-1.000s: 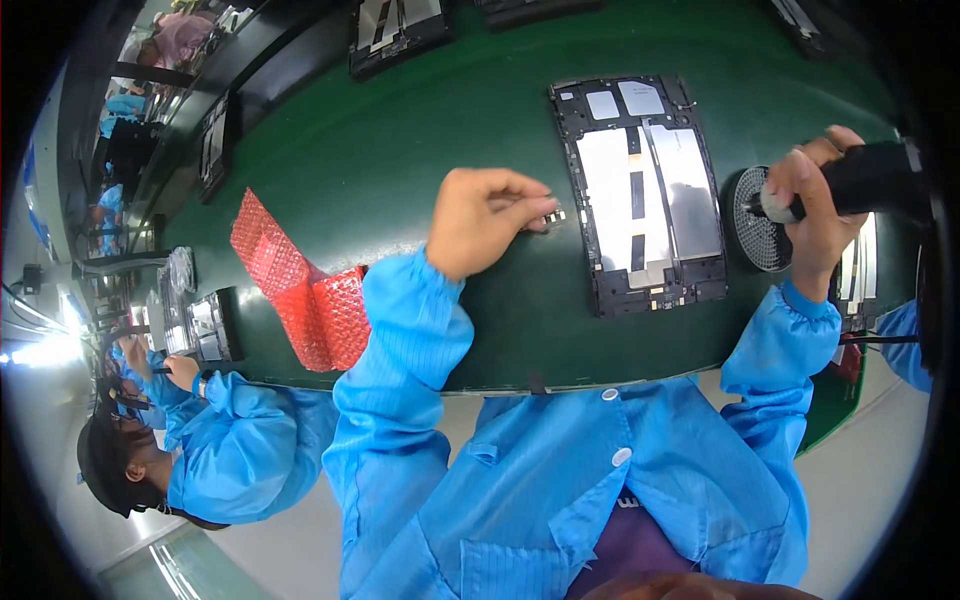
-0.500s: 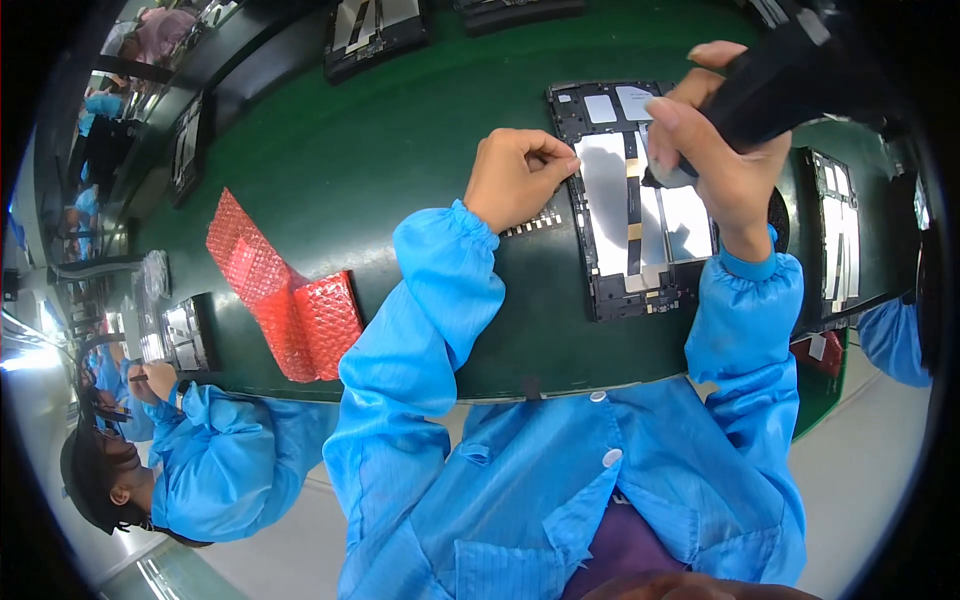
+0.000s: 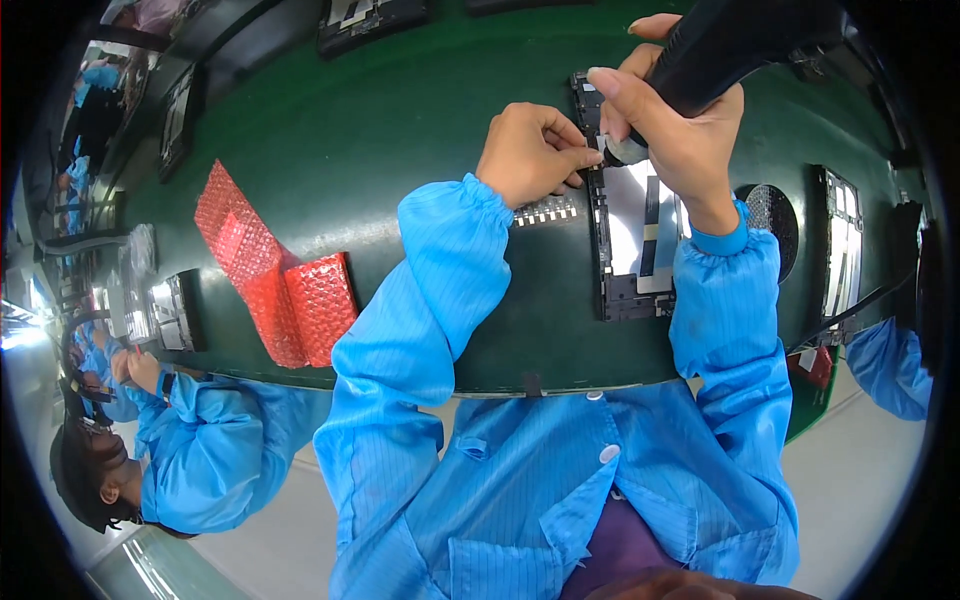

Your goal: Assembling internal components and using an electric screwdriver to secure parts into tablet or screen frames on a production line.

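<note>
My right hand is wrapped round a black electric screwdriver, its tip down at the left edge of an opened tablet. The tablet lies with its inside up, showing silvery panels and a dark flat cable; my right hand and sleeve cover part of it. My left hand is closed in a pinch at that same left edge, its fingertips close beside the screwdriver tip. Whatever is between those fingers is too small to make out. Just below my left hand lies a strip of small metallic pieces.
Red bubble wrap lies to the left on the green table. A round black mesh-like disc and another opened tablet lie to the right. More opened units stand along the back. A co-worker in blue sits at left.
My right hand has brought the screwdriver left, from over the tablet's middle to its left edge beside my left fingertips. The tablet has shifted slightly right and turned a little.
</note>
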Demonstrator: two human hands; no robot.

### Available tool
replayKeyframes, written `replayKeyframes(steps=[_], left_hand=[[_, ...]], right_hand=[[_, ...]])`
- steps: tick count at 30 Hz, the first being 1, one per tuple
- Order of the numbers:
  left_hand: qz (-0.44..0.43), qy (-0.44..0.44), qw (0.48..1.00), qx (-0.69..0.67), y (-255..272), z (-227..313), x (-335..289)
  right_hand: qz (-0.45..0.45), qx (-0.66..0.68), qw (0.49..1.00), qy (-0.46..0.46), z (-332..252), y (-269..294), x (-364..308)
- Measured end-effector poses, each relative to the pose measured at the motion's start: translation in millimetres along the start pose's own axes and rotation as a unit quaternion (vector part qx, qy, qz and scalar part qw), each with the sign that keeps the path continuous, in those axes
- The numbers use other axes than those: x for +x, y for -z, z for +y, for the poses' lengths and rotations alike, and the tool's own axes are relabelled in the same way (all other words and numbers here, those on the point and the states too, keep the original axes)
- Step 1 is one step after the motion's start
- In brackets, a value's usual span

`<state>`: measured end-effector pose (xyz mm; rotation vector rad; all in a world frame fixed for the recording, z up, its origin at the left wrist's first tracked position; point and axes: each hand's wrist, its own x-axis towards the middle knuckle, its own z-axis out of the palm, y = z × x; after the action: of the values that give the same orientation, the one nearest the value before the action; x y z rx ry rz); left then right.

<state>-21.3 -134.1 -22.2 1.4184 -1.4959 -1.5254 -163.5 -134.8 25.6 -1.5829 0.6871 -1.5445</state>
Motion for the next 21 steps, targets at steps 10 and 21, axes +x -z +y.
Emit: replayKeyframes(steps=[10, 21], left_hand=[[-0.015, 0.032, 0.999, -0.003, 3, -1, 3], [-0.013, 0.032, 0.999, -0.011, 3, -3, 6]], right_hand=[[-0.017, -0.018, 1.0, 0.005, 17, -2, -2], [-0.017, -0.002, 1.0, -0.007, 20, -1, -2]])
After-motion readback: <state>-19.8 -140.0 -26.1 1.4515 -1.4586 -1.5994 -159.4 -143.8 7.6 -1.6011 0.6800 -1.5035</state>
